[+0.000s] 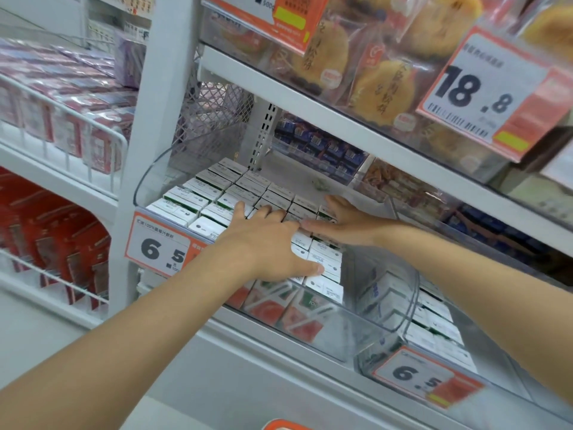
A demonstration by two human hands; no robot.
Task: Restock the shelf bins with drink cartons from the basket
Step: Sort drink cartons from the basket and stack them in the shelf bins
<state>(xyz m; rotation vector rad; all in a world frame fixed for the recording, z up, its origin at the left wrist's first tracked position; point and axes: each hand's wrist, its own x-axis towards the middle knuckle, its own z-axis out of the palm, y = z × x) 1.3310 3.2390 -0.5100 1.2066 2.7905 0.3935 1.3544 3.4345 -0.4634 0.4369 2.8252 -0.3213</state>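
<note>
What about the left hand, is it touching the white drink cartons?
Touching. The head view shows the left hand lying flat, fingers spread, on the tops of the white drink cartons in the clear plastic bin.

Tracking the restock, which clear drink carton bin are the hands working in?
The left bin, with red-fronted cartons: the left hand and right hand both lie on its carton tops. The right bin has no hand in it.
</note>
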